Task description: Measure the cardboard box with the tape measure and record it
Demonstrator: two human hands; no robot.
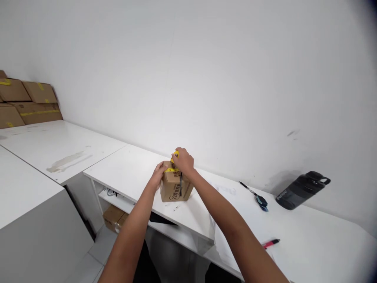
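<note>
A small brown cardboard box [174, 190] stands on the white table [309, 236], with yellow tape across its top. My left hand [158, 173] presses against the box's upper left edge, fingers curled on it. My right hand [183, 161] rests on top of the box at its far side, closed around a yellow object [176, 153], apparently a tape roll, mostly hidden by the fingers. A dark strip runs down the box's front below my right hand.
Scissors [257, 197] and a dark water bottle [302, 190] lie on the table to the right. A red pen [271, 243] lies near the front edge. Stacked cardboard boxes [26, 102] sit far left; another box [113, 217] sits under the table.
</note>
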